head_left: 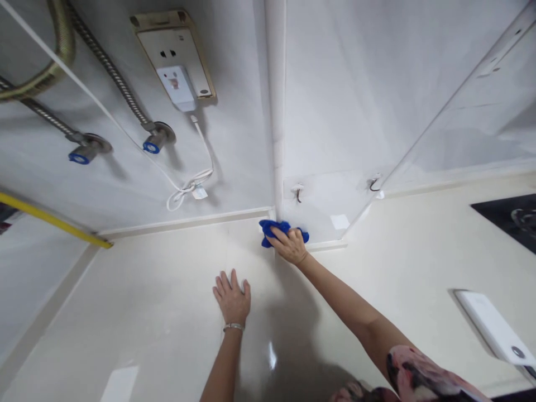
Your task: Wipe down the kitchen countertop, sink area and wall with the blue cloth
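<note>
My right hand (pixel 290 244) grips a bunched blue cloth (pixel 274 228) and presses it into the corner where the cream countertop (pixel 167 290) meets the wall. Part of the cloth sticks out on both sides of the fingers. My left hand (pixel 233 296) lies flat on the countertop, fingers spread, a little nearer to me and to the left. It holds nothing, and a bracelet (pixel 233 326) circles its wrist.
On the back wall are a socket plate (pixel 176 50) with a white plug (pixel 176 88), a bundled cord (pixel 190 187) and two blue-capped valves (pixel 154 139). A yellow pipe (pixel 54 219) meets the counter at left. At right are a white device (pixel 489 324) and a black hob (pixel 513 218).
</note>
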A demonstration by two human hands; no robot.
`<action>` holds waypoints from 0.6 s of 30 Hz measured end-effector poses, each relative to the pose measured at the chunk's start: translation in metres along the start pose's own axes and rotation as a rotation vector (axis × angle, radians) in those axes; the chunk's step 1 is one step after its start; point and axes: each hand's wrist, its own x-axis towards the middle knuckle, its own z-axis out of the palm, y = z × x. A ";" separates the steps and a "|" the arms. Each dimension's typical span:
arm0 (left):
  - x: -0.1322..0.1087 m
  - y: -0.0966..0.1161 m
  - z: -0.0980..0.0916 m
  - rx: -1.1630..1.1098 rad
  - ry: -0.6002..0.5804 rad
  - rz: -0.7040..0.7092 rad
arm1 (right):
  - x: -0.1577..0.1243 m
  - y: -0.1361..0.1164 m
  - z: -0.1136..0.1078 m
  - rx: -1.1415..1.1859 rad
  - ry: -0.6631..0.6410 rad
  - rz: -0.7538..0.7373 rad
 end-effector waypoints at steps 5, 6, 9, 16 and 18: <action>0.001 0.000 0.000 0.013 -0.018 0.007 | -0.053 -0.008 0.027 0.172 -0.349 0.067; 0.001 -0.001 0.000 0.014 -0.021 0.007 | -0.056 -0.010 0.029 0.184 -0.362 0.089; 0.003 -0.001 -0.001 0.015 -0.023 0.002 | -0.060 -0.010 0.028 0.188 -0.374 0.085; 0.010 0.001 -0.003 0.016 0.012 0.023 | -0.117 0.011 0.000 0.209 -0.234 0.461; 0.011 0.000 -0.003 0.024 0.016 0.028 | -0.133 0.019 -0.009 0.289 -0.090 0.665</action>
